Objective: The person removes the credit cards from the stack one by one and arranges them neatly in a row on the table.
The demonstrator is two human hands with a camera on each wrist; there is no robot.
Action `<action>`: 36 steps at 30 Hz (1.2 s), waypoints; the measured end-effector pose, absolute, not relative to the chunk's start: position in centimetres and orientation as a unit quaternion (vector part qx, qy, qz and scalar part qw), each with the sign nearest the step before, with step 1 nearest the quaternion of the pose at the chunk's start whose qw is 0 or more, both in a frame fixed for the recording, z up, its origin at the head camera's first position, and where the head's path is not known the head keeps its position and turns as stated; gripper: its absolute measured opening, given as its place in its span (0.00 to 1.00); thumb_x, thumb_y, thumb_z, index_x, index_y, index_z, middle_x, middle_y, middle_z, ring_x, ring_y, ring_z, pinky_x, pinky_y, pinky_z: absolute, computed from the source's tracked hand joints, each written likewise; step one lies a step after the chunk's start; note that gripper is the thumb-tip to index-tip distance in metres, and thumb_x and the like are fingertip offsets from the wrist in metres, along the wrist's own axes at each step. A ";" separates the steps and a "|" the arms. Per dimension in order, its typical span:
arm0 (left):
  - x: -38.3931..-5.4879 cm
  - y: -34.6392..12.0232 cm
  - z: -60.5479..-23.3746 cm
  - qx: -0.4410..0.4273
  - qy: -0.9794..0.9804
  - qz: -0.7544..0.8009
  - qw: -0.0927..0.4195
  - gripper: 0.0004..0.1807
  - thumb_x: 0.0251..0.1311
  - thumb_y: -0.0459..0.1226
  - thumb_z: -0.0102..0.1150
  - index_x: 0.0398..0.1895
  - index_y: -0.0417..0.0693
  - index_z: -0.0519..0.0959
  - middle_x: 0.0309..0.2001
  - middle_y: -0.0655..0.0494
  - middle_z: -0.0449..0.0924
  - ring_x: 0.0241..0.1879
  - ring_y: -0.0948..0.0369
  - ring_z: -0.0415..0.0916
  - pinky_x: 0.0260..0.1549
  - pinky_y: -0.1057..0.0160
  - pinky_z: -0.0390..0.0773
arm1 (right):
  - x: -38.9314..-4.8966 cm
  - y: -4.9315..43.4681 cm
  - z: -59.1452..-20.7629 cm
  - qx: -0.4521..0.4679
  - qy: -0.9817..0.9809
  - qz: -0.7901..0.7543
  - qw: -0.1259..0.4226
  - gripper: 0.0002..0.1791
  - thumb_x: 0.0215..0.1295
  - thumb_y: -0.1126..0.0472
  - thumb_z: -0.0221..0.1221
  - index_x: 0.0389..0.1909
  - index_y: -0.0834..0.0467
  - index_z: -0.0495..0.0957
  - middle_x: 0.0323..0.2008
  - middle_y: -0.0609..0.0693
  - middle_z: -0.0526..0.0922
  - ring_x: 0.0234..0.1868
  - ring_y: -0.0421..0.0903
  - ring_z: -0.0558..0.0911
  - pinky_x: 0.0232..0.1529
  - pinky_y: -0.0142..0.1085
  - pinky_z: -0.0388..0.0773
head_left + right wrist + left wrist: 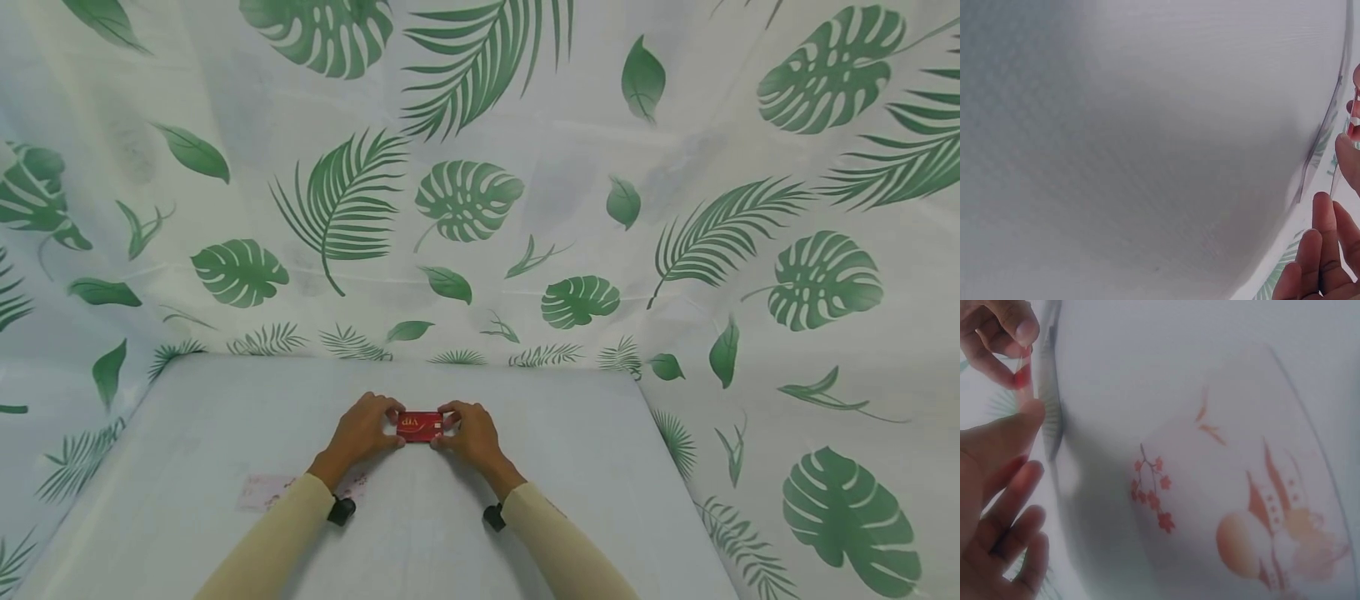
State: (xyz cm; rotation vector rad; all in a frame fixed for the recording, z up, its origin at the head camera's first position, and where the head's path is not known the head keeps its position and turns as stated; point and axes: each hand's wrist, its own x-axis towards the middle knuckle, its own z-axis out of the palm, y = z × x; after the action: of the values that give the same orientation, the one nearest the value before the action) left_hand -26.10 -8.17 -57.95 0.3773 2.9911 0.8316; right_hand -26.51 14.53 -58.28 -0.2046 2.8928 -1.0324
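A red card (pixel 418 427) sits between both hands, seemingly above the white table (pixel 570 433). The left hand (pixel 365 431) pinches one end between thumb and fingertip, other fingers loose; the right hand (pixel 474 435) pinches the other likewise. Pressing inward could bow the card; one loosened pinch could drop it near the pink flowered strip (pixel 261 492).

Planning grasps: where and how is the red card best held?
Probably by the end corners, one hand from each side: the red card is a thin flat rectangle, so this leaves its printed face mostly uncovered. The left hand and right hand do so.
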 end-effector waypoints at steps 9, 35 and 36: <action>-25.7 -8.2 -57.7 0.128 0.951 0.279 -0.030 0.31 0.47 0.45 0.87 0.55 0.49 0.84 0.40 0.57 0.81 0.43 0.59 0.71 0.46 0.55 0.78 | -25.9 14.3 -57.5 -0.090 0.937 -0.337 0.006 0.27 0.55 0.59 0.80 0.57 0.52 0.86 0.35 0.45 0.88 0.36 0.41 0.74 0.39 0.35 0.70; -24.2 -8.6 -56.8 0.128 0.950 0.278 -0.067 0.30 0.49 0.49 0.83 0.55 0.51 0.84 0.38 0.58 0.79 0.40 0.61 0.69 0.38 0.61 0.75 | -24.4 13.9 -56.8 -0.097 0.940 -0.324 -0.043 0.29 0.53 0.51 0.81 0.57 0.49 0.85 0.37 0.44 0.85 0.39 0.40 0.74 0.40 0.34 0.71; -24.1 -8.6 -56.7 0.128 0.950 0.278 -0.069 0.30 0.49 0.49 0.83 0.55 0.51 0.84 0.38 0.59 0.79 0.40 0.62 0.69 0.38 0.61 0.75 | -24.4 13.9 -56.8 -0.098 0.939 -0.326 -0.044 0.30 0.53 0.51 0.81 0.57 0.49 0.85 0.37 0.44 0.85 0.39 0.40 0.74 0.40 0.33 0.71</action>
State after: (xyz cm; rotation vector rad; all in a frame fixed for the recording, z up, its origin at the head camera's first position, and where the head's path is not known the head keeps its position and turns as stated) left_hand -24.11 -8.64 -56.74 0.4202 3.1208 0.9143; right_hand -24.35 13.93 -56.81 -0.3180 3.0371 -1.0527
